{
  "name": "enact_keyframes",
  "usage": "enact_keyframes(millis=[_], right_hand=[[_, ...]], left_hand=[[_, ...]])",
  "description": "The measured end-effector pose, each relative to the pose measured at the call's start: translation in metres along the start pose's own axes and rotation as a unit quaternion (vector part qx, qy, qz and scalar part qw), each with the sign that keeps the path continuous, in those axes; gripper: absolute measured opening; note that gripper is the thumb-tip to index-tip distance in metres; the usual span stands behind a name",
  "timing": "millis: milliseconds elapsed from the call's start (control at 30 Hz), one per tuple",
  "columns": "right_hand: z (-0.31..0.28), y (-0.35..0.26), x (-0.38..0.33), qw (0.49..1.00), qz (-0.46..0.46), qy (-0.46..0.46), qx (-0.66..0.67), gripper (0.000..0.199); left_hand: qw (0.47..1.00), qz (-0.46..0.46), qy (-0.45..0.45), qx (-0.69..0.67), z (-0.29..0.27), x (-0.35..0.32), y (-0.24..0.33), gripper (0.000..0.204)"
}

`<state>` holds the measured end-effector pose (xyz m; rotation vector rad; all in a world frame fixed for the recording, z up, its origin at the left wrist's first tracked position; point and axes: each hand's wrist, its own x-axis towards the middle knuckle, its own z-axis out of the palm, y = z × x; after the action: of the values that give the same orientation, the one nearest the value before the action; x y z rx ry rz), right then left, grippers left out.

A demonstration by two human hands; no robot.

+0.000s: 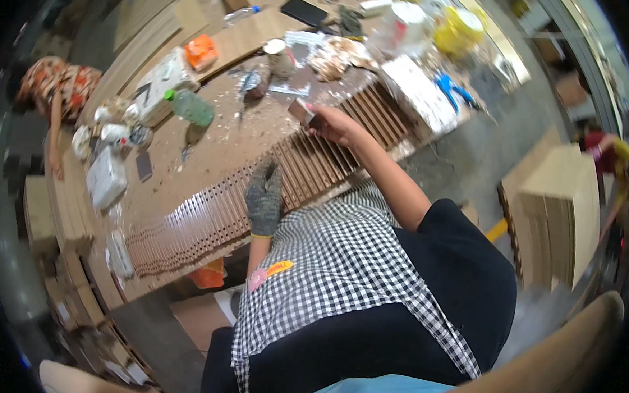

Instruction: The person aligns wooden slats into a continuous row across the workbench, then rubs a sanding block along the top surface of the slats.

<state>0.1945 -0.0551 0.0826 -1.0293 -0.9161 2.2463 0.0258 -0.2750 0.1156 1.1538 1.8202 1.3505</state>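
Note:
A long row of narrow brown wooden strips lies side by side along the table's near edge, with small dark holes in many of them at the left. On the middle of this row rests my left hand in a grey knit glove, its fingers stretched out and holding nothing that I can see. My right hand is bare and closed around a small flat brown-and-grey block, above the far edge of the strips. The block's underside is hidden.
Beyond the strips the worktable carries a green bottle, an orange packet, a black phone and a white wrapped block. Stacked boards stand at the right. Another person is at the far left, one more at the right.

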Motion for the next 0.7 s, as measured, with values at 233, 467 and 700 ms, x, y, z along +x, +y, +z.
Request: enact_keyframes(millis=[233,467,700], right_hand=[[0.007,0.106,-0.114,0.973,0.087,0.049,0.21,0.049],[0.033,0.122,-0.144,0.959,-0.108,0.176,0.193,0.052],[0.009,0.116,-0.124,0.906,-0.185,0.352,-0.146,0.04]], left_hand=[[0.951,0.206,-0.183,0.139,-0.026,0.022,-0.043,0.042],[0.857,0.382,-0.244,0.245,-0.043,0.06,-0.084,0.055],[0.831,0.391,-0.271,0.289,-0.032,0.09,-0.083,0.073]])
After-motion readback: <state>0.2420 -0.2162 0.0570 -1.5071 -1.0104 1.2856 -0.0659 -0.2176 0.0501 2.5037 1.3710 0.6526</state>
